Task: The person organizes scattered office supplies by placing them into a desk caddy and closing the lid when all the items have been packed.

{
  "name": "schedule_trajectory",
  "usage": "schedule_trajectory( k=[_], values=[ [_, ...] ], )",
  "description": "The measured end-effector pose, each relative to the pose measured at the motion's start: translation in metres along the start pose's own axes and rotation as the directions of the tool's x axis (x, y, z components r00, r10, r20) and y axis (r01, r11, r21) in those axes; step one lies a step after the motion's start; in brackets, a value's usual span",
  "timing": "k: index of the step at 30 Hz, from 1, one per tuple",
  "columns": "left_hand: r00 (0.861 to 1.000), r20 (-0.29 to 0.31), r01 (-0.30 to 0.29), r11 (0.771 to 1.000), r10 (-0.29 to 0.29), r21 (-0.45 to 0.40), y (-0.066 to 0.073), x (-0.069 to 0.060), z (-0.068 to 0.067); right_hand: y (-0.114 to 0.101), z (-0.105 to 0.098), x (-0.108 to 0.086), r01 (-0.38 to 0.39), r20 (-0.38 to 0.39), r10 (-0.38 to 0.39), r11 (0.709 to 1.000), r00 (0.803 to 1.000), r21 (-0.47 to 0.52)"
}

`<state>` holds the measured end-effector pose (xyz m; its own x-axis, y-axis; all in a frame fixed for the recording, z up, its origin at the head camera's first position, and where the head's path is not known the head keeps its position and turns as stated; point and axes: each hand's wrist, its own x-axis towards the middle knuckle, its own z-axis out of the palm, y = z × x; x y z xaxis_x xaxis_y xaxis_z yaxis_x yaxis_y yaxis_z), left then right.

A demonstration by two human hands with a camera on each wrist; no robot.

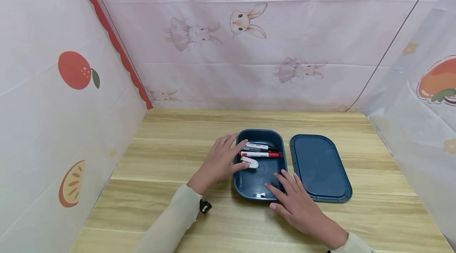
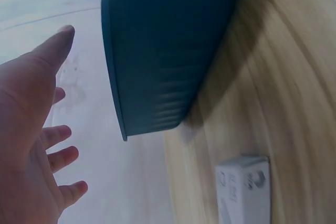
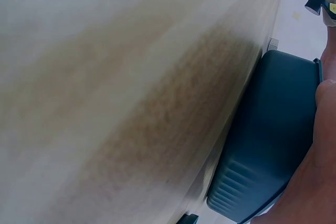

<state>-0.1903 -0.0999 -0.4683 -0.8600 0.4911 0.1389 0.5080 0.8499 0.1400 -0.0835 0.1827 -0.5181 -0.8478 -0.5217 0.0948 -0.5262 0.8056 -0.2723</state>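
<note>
A dark blue plastic box point(image 1: 254, 185) stands without its lid on the table. Inside lie a red marker point(image 1: 261, 154), black-and-white pens point(image 1: 258, 147) just behind it, and a small white-and-pink item point(image 1: 252, 163) with a dark base, perhaps a mini stapler. My left hand point(image 1: 222, 158) hovers at the box's left rim, fingers spread, with fingertips over the contents and nothing gripped. In the left wrist view, its fingers point(image 2: 63, 158) are apart from the box wall point(image 2: 157, 61). Over the box's front right corner, my right hand point(image 1: 293, 203) spreads its fingers loosely and holds nothing.
To the right of the box lies its flat blue lid point(image 1: 320, 166). A small white carton point(image 2: 244, 190) stands on the table in the left wrist view; I cannot make it out in the head view. Printed cloth walls point(image 1: 213, 82) enclose the wooden table point(image 1: 171, 138).
</note>
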Motion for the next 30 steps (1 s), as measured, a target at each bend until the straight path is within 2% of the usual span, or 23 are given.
schedule_trajectory(
  k=[6,12,18,30],
  values=[
    [1.000,0.014,0.015,1.000,-0.014,-0.009,-0.008,-0.011,0.002,-0.001,-0.001,-0.001,-0.005,0.005,0.005,1.000,1.000,0.006],
    [0.998,0.034,0.063,0.995,-0.060,-0.072,-0.020,-0.025,0.005,-0.002,-0.001,-0.001,-0.011,0.006,0.011,1.000,1.000,0.007],
    [0.991,0.052,0.125,0.989,-0.122,-0.073,-0.033,-0.038,0.008,-0.002,-0.001,0.000,-0.014,0.009,0.014,1.000,1.000,0.007],
    [0.985,0.069,0.165,0.979,-0.158,-0.119,-0.059,-0.067,0.015,-0.001,0.001,0.000,-0.005,-0.009,0.005,1.000,1.000,0.002]
  ],
)
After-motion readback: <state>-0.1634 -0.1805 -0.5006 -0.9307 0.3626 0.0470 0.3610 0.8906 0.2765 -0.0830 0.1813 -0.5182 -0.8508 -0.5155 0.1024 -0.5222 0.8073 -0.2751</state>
